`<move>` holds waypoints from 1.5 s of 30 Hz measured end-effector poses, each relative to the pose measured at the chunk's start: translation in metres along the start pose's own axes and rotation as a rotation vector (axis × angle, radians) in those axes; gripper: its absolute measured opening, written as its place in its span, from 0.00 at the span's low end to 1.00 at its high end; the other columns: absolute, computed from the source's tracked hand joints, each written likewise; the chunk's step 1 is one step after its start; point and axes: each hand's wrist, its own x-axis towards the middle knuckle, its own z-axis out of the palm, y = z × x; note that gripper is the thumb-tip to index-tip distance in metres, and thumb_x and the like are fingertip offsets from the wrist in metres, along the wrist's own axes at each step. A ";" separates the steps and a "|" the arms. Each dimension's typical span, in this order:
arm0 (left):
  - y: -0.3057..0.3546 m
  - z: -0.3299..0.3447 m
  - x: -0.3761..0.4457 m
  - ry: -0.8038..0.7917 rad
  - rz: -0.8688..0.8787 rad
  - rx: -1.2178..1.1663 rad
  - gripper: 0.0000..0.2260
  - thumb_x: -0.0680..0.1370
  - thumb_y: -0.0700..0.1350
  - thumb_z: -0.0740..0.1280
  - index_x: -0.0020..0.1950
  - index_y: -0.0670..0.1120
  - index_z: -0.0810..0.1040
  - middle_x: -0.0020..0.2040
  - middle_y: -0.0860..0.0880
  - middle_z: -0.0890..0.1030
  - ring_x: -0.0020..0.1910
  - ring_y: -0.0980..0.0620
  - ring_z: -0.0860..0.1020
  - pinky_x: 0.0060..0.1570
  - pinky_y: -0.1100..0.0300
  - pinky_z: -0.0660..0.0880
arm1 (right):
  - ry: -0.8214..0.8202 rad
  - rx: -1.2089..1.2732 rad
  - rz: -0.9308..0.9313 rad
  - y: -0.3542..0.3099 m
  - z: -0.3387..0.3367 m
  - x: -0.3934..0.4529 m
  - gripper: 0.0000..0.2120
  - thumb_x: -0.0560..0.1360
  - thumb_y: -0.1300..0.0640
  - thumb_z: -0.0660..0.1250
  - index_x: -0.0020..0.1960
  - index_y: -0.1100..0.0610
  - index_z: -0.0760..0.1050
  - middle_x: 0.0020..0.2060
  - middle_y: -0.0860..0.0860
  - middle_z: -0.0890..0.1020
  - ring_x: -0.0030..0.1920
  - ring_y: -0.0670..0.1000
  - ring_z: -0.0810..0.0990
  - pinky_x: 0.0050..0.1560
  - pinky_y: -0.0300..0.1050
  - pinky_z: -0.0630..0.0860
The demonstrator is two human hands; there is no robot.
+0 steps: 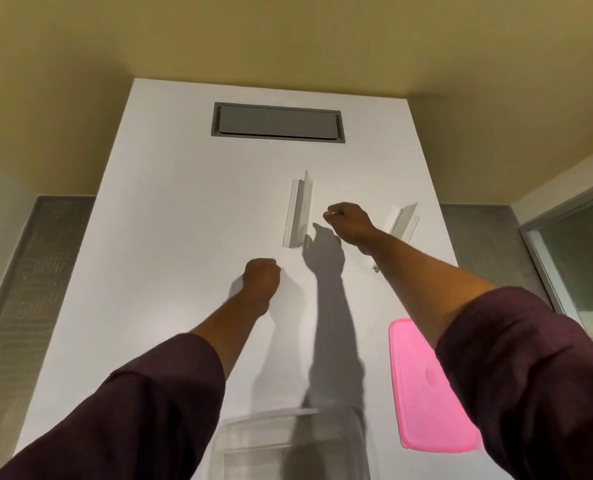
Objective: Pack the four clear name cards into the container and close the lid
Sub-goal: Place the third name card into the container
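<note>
Both hands are curled into loose fists with nothing in them that I can see. The right hand hangs out over the white table, knuckles forward, fingers folded in; the left hand sits nearer, closed the same way and close to the tabletop. Neither touches a card.

Just beside the right hand, to its left, stands one clear name card, an angled acrylic piece with its long edge running away from me. A second clear card lies just on the other side of that wrist, partly hidden by the forearm. I can only make out these two; whether something clear already lies in the box I cannot tell.

The clear container waits open at the near edge, between the two sleeves, so a card can be drawn straight back and dropped in. Its pink lid lies flat to the right of it, under the right forearm, out of the way yet within easy reach for closing.

My guess is the right hand is about to open for the card beside it, so the packing looks barely begun
</note>
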 end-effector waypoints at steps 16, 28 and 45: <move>-0.005 0.050 0.050 -0.016 0.028 -0.338 0.11 0.72 0.42 0.76 0.53 0.45 0.83 0.47 0.48 0.85 0.46 0.51 0.82 0.56 0.55 0.80 | -0.114 0.099 -0.040 -0.029 0.021 0.122 0.11 0.83 0.54 0.61 0.41 0.49 0.70 0.40 0.47 0.73 0.40 0.44 0.69 0.44 0.42 0.67; -0.005 0.026 0.026 -0.003 0.063 -0.265 0.05 0.73 0.34 0.70 0.40 0.42 0.83 0.37 0.43 0.84 0.40 0.43 0.84 0.51 0.51 0.83 | -0.028 0.254 -0.065 -0.004 -0.004 0.057 0.13 0.76 0.57 0.71 0.61 0.51 0.77 0.65 0.47 0.75 0.61 0.51 0.78 0.55 0.47 0.74; -0.065 -0.024 -0.162 -0.203 0.009 -0.494 0.05 0.77 0.33 0.68 0.50 0.37 0.83 0.45 0.40 0.85 0.44 0.44 0.84 0.56 0.49 0.81 | 0.136 0.636 0.259 -0.007 0.061 -0.184 0.37 0.73 0.51 0.76 0.77 0.56 0.63 0.69 0.57 0.77 0.66 0.59 0.78 0.69 0.58 0.75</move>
